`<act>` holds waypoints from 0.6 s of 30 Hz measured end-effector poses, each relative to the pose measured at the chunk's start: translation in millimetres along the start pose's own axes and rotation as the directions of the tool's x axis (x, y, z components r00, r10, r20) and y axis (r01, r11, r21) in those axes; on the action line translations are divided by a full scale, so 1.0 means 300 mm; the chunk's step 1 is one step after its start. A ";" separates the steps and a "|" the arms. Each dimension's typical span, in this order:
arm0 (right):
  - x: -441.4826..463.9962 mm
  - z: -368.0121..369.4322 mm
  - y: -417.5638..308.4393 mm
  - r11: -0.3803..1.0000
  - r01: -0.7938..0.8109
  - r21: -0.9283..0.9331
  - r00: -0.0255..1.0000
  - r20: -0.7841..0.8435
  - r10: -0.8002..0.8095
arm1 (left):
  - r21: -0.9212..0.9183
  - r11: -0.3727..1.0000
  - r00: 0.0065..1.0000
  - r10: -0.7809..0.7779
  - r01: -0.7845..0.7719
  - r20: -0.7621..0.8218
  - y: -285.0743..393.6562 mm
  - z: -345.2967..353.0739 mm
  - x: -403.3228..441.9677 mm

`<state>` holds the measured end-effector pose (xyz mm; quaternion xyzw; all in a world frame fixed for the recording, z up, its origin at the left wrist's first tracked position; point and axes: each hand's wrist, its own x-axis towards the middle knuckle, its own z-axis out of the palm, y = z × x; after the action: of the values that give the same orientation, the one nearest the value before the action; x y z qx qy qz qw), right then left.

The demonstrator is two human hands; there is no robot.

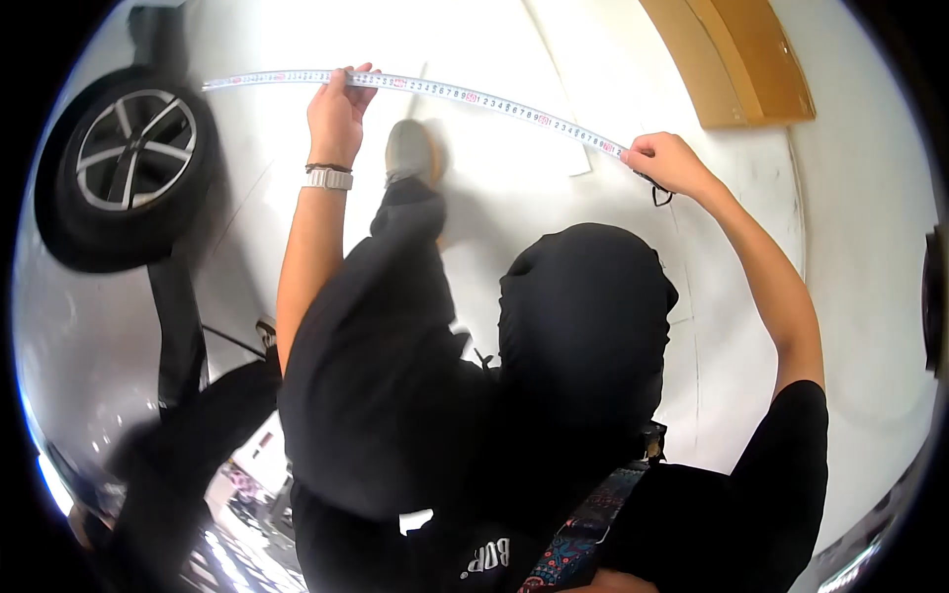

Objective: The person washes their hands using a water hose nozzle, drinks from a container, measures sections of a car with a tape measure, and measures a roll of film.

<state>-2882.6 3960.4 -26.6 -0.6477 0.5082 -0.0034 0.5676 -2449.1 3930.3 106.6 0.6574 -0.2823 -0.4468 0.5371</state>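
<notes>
A white tape measure (474, 98) is drawn out in a shallow arc across the upper part of the view, its free end near the wheel. My left hand (341, 111) grips the blade between thumb and fingers, a short way in from that end. At the blade's other end my right hand (667, 163) is closed around the tape, with a dark strap loop hanging below; the case, if there, is hidden by the fingers. Below the blade, between my hands, a grey shoe (410, 150) stands on the white floor.
At the left is a car wheel (133, 148) with a black tyre. A brown cardboard piece (736, 59) lies at the upper right. Another person's dark-clothed leg (188, 435) shows at the lower left. My bent knees in black trousers (583, 316) fill the middle.
</notes>
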 end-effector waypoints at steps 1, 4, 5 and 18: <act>0.051 -0.006 0.019 0.999 0.037 0.039 0.999 0.034 -0.039 | 0.011 1.000 0.998 -0.021 0.022 -0.058 -0.015 -0.028 0.016; 0.155 -0.127 0.159 0.970 0.241 0.001 0.966 0.096 -0.240 | 0.127 0.991 0.976 0.000 0.028 -0.217 -0.026 -0.049 0.039; 0.180 -0.168 0.228 0.973 0.228 -0.022 0.963 0.155 -0.222 | 0.154 0.988 0.969 0.025 0.013 -0.247 -0.037 -0.059 0.045; 0.155 -1.235 0.264 0.962 0.265 -0.065 0.771 0.613 -0.171 | -0.008 0.972 0.679 0.157 -0.234 -0.717 0.474 0.596 -0.502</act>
<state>-3127.4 3671.2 20.0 -0.7098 0.2215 0.1741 0.6456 -2659.3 3939.9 281.4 0.7172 -0.0988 -0.1115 0.6808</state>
